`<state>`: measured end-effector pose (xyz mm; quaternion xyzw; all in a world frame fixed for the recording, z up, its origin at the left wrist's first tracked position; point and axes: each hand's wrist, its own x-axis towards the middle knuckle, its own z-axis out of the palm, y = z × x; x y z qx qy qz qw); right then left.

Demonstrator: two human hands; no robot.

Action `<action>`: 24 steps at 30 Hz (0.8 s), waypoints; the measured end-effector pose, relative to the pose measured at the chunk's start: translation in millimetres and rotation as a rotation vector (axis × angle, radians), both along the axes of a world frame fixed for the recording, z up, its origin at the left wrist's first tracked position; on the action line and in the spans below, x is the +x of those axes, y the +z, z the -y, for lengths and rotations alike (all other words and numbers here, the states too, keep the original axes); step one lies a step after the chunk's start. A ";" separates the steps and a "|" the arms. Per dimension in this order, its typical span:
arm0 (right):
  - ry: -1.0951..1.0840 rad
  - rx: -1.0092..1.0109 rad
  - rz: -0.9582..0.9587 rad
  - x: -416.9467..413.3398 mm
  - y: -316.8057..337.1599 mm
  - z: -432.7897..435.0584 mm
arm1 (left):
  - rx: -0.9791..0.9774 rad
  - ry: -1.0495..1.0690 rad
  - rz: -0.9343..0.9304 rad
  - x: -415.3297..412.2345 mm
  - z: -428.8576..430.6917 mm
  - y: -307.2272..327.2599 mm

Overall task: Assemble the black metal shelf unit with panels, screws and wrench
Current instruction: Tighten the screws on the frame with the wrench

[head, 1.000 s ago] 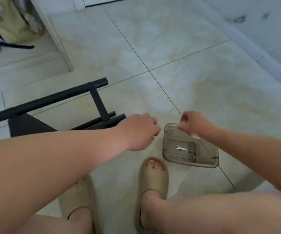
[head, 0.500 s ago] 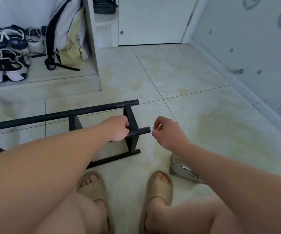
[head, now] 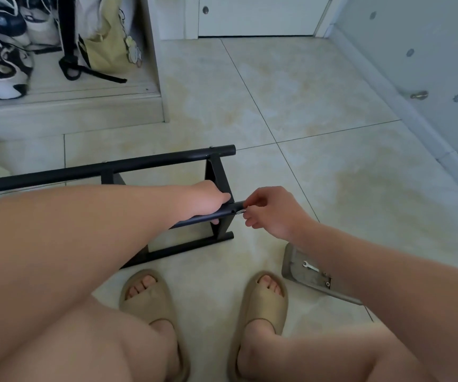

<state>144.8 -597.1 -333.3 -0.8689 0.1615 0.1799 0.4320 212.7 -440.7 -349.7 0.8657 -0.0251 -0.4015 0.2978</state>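
Observation:
The black metal shelf frame [head: 150,162] lies on its side on the tiled floor in front of me. My left hand [head: 206,201] grips the near black tube [head: 222,213] just beside the end crosspiece [head: 218,175]. My right hand [head: 270,210] pinches a small silver screw [head: 243,212] at the open end of that tube. A translucent grey tray [head: 291,264] lies on the floor at the right, partly hidden by my right forearm. In it lie a small silver wrench [head: 310,267] and a loose screw [head: 327,284].
My feet in beige slippers [head: 146,295] rest just below the frame. At the back left, a low cabinet ledge [head: 68,106] carries shoes and a bag [head: 106,37]. A wall [head: 415,64] runs along the right, and a white door [head: 258,15] stands at the far end.
My right hand has carried the screw from above the tray to the tube's end. My left hand has taken hold of the near tube. The view has tilted up.

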 end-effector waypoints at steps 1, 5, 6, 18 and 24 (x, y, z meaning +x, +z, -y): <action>0.008 0.014 0.000 1.0 -0.1 0.6 | -0.005 0.016 -0.041 0.6 1.5 0.0; 0.029 0.008 0.035 3.1 0.0 3.4 | -0.066 0.098 -0.116 6.1 0.2 -0.1; 0.032 0.005 0.043 3.0 0.3 4.0 | -0.072 0.109 -0.127 7.3 -0.7 -1.0; 0.148 -0.022 0.020 -11.3 -0.1 2.3 | -0.047 0.134 -0.099 2.2 1.3 -0.2; 0.208 -0.079 0.042 -15.3 -1.8 -2.1 | -0.058 0.145 -0.091 1.0 1.6 1.3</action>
